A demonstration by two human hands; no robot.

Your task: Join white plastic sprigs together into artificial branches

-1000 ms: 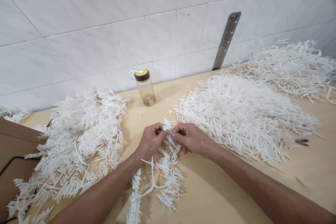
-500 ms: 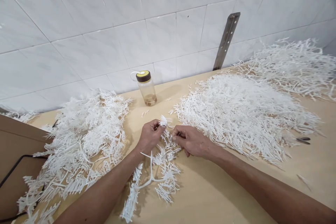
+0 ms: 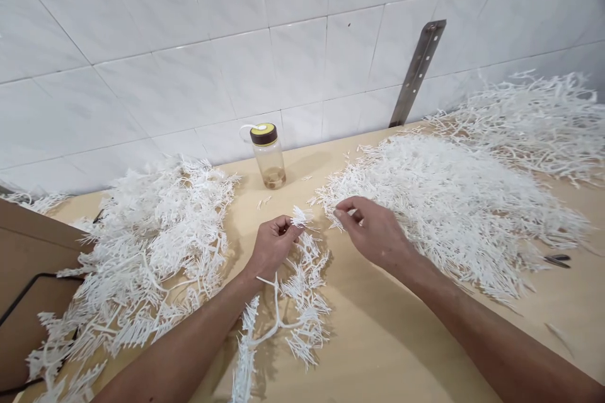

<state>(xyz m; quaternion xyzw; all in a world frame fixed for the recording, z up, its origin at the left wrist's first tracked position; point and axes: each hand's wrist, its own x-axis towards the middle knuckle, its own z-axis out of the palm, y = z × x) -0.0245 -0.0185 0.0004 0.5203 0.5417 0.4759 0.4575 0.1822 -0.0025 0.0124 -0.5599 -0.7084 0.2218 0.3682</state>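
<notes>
The left hand (image 3: 275, 242) pinches a white branch (image 3: 309, 315); the right hand (image 3: 373, 233) curls near a pile (image 3: 454, 208), its grip unclear.

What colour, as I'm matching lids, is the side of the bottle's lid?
The lid's side is dark brown, best seen in the head view.

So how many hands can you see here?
2: the left hand, pinching a white tuft near the center; and the right hand, apart from it, by the large white pile.
</notes>
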